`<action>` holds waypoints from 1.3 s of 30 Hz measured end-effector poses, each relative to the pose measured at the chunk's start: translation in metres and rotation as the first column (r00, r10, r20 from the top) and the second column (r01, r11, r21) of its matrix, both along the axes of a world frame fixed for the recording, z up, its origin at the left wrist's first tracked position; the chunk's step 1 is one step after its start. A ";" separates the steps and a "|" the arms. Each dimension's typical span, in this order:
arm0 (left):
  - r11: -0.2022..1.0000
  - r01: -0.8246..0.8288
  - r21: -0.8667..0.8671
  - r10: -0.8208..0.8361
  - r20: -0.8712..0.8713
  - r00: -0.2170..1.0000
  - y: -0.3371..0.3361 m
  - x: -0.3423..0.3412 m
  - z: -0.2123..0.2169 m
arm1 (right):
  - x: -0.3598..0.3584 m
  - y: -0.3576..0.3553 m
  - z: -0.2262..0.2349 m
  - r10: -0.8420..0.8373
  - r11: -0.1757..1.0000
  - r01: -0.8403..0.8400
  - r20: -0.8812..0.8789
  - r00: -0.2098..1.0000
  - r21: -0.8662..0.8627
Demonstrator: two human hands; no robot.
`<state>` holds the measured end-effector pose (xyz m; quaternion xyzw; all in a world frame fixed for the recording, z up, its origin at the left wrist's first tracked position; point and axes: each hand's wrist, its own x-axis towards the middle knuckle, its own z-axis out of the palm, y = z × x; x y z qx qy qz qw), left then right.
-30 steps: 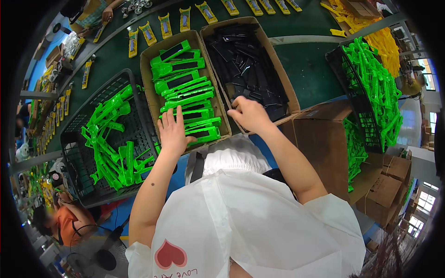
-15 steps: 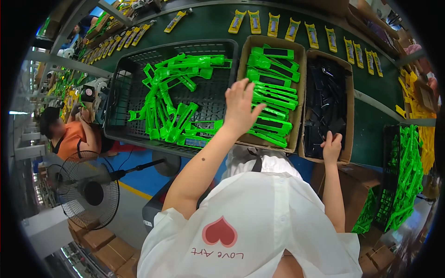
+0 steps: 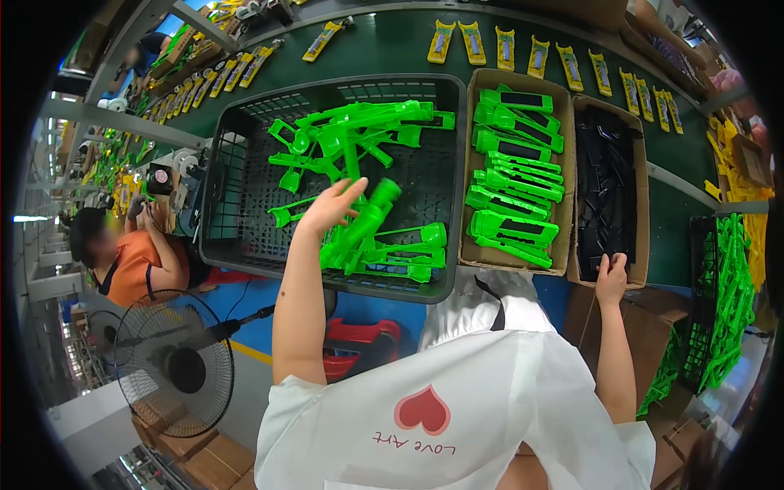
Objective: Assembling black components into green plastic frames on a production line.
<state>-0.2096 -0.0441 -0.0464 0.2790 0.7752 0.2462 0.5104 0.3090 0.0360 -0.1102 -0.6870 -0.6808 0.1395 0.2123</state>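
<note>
My left hand (image 3: 331,207) reaches into the black plastic crate (image 3: 224,269), its fingers apart against bright green plastic parts (image 3: 371,219). The parts are long, frame-like pieces heaped loosely, and those by the fingers look blurred. At the near end of a narrow cardboard box (image 3: 641,237), my right hand (image 3: 611,280) is closed with its fingertips bent among flat black pieces (image 3: 603,188). Whatever it pinches cannot be made out. Between the two stands another cardboard box (image 3: 472,147), where green parts with dark panels (image 3: 523,153) lie stacked in a column.
Yellow tool-shaped pieces (image 3: 505,49) stand in a row along the green bench. A black crate of green parts (image 3: 723,302) is at the right. To the left are a standing fan (image 3: 175,363) and a seated person in orange (image 3: 135,253).
My left hand has gone from above the boxed green parts into the black crate, where the heap has shifted. My right hand remains at the black pieces. The whole view has swung left.
</note>
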 end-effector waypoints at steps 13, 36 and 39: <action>0.928 0.369 -0.051 -0.312 -0.649 0.694 0.084 -0.081 -0.080 | -0.013 -0.001 0.000 -0.035 0.998 0.037 0.042 0.999 -0.051; 0.724 -0.066 0.687 0.340 -0.272 0.900 0.103 0.029 0.014 | -0.010 0.002 0.002 0.080 0.996 -0.079 -0.022 0.997 0.035; 0.570 -0.335 0.750 0.317 0.175 0.932 0.070 0.039 0.058 | -0.006 0.000 0.001 0.094 0.995 -0.092 -0.057 0.994 0.036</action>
